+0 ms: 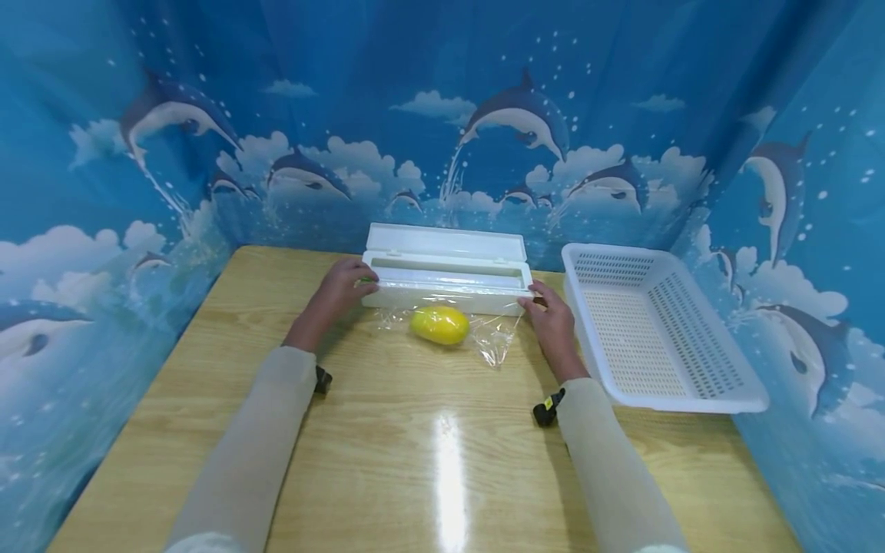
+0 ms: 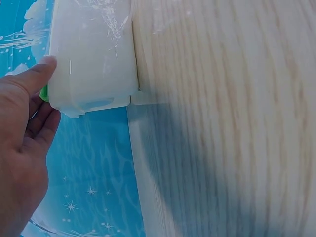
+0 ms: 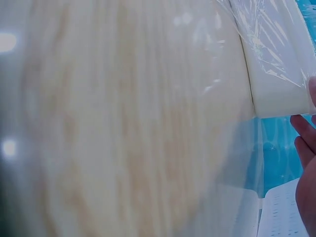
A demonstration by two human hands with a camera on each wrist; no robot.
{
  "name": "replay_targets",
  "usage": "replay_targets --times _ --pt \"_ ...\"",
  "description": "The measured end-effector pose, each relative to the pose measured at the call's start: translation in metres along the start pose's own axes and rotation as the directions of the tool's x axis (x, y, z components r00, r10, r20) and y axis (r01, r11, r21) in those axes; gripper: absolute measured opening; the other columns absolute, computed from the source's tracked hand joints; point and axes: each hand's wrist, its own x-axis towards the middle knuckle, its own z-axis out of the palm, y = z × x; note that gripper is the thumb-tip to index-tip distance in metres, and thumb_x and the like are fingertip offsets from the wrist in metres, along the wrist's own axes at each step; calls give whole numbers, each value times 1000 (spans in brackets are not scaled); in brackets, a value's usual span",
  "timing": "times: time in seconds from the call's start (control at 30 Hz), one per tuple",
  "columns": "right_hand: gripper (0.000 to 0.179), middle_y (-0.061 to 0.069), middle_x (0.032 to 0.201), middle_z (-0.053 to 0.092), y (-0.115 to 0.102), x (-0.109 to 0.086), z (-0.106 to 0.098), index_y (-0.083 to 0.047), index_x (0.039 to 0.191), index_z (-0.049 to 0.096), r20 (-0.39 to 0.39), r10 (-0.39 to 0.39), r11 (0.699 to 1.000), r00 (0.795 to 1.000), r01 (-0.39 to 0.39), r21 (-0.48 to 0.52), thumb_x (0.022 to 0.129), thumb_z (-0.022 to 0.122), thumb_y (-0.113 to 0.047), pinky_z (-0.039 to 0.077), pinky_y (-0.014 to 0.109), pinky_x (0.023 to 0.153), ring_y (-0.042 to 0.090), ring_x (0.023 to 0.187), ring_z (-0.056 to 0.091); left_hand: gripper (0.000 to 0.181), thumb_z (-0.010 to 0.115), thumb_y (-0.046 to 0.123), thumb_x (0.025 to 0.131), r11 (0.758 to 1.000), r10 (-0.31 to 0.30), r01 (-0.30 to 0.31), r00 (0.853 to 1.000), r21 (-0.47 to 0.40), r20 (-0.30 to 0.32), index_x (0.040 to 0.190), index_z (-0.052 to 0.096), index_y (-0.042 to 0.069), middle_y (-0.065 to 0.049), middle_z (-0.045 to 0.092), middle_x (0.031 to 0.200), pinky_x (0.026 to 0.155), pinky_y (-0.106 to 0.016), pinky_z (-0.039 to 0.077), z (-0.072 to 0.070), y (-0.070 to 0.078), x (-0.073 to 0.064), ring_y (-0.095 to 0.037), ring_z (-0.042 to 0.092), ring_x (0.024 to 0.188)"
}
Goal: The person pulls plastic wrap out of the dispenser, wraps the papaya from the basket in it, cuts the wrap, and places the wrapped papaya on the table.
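Film (image 1: pixel 492 339) spread from the box (image 1: pixel 392 297) and down over the fruit (image 1: pixel 440 326), which lay yellow on the surface (image 1: pixel 373 461) just in front of the box, near its middle. The left hand (image 1: pixel 339 290) was clamped on the box's left end, thumb at the edge and fingers bent below, with a green piece (image 2: pixel 44 94) showing between them. The right hand (image 1: pixel 553 326) gripped the other end — thumb against the film, fingers at the corner — though only part of it showed in the right wrist view. The lid (image 1: pixel 445 243) stood raised along the back of the box. To the right of that hand, a white basket (image 1: pixel 629 330) with slotted walls rested on the surface, near the box but apart from it. Pale sleeves (image 1: pixel 256 430) covered both forearms, with a black device (image 1: pixel 546 413) at each wrist. Behind hung a blue curtain (image 1: pixel 394 77), printed with dolphins and clouds.
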Motion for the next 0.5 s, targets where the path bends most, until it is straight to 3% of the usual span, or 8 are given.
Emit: replay_targets --times 0.13,0.27,0.5 --pt "41 6 147 57 1 0 1 -11 129 66 -27 -99 995 995 98 -28 94 72 -31 51 47 100 31 120 63 16 71 12 94 1000 10 -10 1000 9 -11 107 73 2 -17 62 112 97 -54 46 0 1 0 -36 53 114" --pt "30 9 143 58 1 0 2 -5 117 70 -52 -217 975 975 214 -63 94 73 -24 46 49 105 31 118 63 14 71 12 94 1000 11 -10 1000 24 -20 105 74 3 -16 63 112 98 -53 47 0 1 -1 -35 54 114" --pt "23 14 139 59 -1 -3 0 -3 107 73 -74 -232 969 970 224 -102 93 74 -21 39 51 112 34 130 53 11 70 10 94 999 6 -5 1000 43 -27 102 74 4 -15 64 113 100 -53 47 -1 2 -1 -34 55 117"
